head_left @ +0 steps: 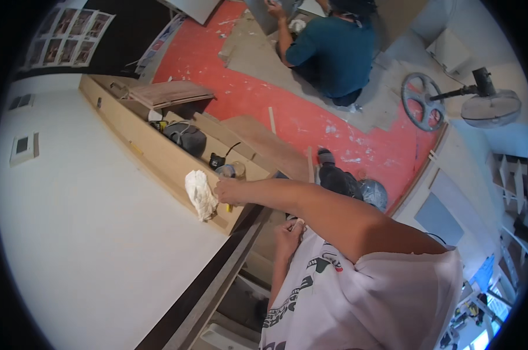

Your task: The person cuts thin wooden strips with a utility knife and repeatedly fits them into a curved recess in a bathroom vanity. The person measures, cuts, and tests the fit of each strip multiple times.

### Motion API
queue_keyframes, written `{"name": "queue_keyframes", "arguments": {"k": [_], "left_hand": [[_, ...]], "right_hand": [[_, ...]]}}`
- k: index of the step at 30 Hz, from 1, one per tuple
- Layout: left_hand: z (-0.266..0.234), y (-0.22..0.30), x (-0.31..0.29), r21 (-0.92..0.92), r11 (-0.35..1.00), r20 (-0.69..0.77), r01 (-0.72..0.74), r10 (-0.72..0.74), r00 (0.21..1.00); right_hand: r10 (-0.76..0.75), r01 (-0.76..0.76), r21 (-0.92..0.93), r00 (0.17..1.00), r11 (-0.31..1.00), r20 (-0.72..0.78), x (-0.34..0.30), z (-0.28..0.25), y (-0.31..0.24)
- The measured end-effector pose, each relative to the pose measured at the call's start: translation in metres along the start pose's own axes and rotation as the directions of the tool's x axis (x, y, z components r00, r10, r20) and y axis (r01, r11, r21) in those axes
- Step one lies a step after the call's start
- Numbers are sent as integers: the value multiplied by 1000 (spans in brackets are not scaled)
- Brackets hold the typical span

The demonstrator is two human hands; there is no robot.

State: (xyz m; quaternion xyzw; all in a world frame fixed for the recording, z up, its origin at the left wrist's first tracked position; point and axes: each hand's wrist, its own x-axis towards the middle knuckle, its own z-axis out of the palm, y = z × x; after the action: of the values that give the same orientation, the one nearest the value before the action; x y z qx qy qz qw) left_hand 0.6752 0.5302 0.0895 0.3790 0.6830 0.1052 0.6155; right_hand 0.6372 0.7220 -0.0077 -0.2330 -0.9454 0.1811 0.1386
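Observation:
My right hand (230, 191) reaches across to the left, over a tan wooden shelf box (220, 223). Its fingers are curled, and whatever they grip is hidden. Right beside it, draped over the box's edge, is a crumpled white cloth (200, 195). Just beyond the hand stand a clear container (225, 171) and a small jar (239, 169). A bit of something yellow (229, 207) shows under the hand. Close to my shirt, my left hand (288, 236) is closed, with a small pale thing at its fingertips that I cannot make out.
Farther along the box lie a dark grey bag (186, 137), a black tool (217, 160) and wooden boards (170, 93). A person in a teal shirt (339, 55) crouches on the red floor (200, 61). To the right is a fan (490, 108) with a round grey base.

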Motion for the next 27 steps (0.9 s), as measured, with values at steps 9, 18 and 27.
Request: {"name": "queue_keyframes", "arguments": {"k": [9,18,27], "left_hand": [[-9,25,26,357,934,0,9,-10,1000],[-35,3,47,253,966,50,47,-61,997],[-39,26,91,395,900,267,-185,81,960]], "right_hand": [[863,-565,805,484,181,145,-236,-51,110],[984,-947,319,-30,28,-173,-595,54,69],[931,-184,925,-217,-333,293,-507,101,-65]]}}
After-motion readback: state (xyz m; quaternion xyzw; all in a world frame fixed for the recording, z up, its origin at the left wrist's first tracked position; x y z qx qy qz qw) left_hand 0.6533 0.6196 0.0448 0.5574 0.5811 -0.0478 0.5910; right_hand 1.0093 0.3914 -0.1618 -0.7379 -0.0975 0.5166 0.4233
